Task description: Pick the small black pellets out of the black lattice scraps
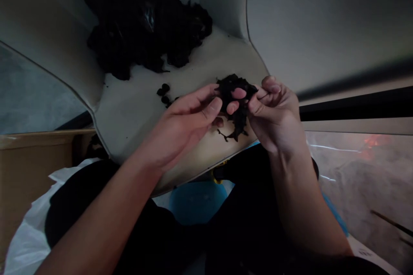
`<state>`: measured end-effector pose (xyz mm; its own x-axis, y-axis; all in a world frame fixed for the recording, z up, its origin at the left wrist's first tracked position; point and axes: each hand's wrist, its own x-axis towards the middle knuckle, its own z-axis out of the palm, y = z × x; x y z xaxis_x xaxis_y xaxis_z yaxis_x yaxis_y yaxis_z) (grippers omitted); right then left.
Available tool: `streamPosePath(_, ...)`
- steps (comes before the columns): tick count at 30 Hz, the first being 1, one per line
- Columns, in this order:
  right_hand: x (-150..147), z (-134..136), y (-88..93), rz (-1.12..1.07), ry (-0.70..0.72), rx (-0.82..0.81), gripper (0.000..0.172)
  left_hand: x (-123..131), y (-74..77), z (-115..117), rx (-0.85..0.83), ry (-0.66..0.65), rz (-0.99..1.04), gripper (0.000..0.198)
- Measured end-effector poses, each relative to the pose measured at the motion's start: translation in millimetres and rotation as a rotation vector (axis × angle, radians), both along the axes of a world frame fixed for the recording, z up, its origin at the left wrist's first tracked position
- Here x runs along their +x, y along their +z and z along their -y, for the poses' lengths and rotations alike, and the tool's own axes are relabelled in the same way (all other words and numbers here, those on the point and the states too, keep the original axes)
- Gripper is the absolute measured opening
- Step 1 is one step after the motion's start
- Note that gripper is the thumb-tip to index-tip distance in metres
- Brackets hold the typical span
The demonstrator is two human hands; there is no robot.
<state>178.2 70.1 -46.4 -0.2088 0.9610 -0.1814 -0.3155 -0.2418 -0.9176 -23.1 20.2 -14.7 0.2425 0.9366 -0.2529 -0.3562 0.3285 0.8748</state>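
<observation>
Nearest the person, a blue item (pixel 198 202) sits below the seat's front edge. Above the front part of the pale seat (pixel 135 111), the left hand (pixel 183 122) and right hand (pixel 280 111) hold a dark ragged piece (pixel 239 121) between them, each grip pinched closed on it. Fingertips show through its gaps; a strip hangs below. In my judgement, sound handling means light pinches near the torn edges, supporting the strip and turning the piece toward the light. Beyond lie small dark bits (pixel 163 89), then a large dark heap (pixel 145 30).
</observation>
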Motion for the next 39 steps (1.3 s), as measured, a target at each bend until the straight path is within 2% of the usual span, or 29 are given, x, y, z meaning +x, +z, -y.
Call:
streamPosePath(3,-4,2,-0.4,-0.008,-0.003,0.02,0.088,5,-0.2,-1,0.018,0.105,-0.053,0.01)
streamPosePath(6,2,1,0.1,0.003,0.064,0.03,0.086,4,-2.5,-3,0.061,0.255,-0.208,0.013)
streamPosePath(9,17,-4,1.0,0.028,0.037,0.056,0.083,-13,-1.6,-6,0.106,0.453,-0.408,0.015)
streamPosePath(11,26,-8,1.3,0.053,-0.047,0.094,0.078,-30,0.2,-8,0.166,0.515,-0.574,0.009)
streamPosePath(13,30,-10,0.5,0.073,-0.125,0.123,0.071,-45,0.6,-10,0.213,0.461,-0.777,0.002)
streamPosePath(16,28,-11,-3.4,0.069,-0.149,0.127,0.059,-57,-2.8,-11,0.182,0.254,-1.053,0.009)
streamPosePath(18,25,-11,-7.4,0.077,-0.147,0.122,0.053,-55,-5.4,-9,0.149,0.139,-1.182,0.016)
streamPosePath(20,23,-9,-11.5,0.101,-0.151,0.108,0.053,-46,-6.3,-5,0.195,0.132,-1.285,0.021)
streamPosePath(22,19,-7,-14.9,0.125,-0.132,0.083,0.055,-31,-6.6,-1,0.288,0.168,-1.253,0.02)
streamPosePath(23,16,-6,-16.0,0.129,-0.111,0.067,0.056,-22,-7.2,2,0.313,0.171,-1.167,0.019)
streamPosePath(25,9,-2,-16.6,0.118,-0.06,0.042,0.058,-6,-9.8,5,0.282,0.109,-0.92,0.021)
streamPosePath(27,0,1,-15.3,0.093,-0.016,0.044,0.058,5,-12.4,7,0.223,0.077,-0.771,0.019)
streamPosePath(33,-17,8,-9.7,0.102,-0.05,0.06,0.057,7,-10.9,2,0.2,0.185,-0.686,0.032)
streamPosePath(36,-17,11,-9.8,0.135,-0.102,0.089,0.057,6,-14.8,0,0.156,0.161,-0.689,0.031)
streamPosePath(39,-15,15,-9.8,0.181,-0.152,0.135,0.059,10,-19.9,-1,0.109,0.201,-0.632,0.029)
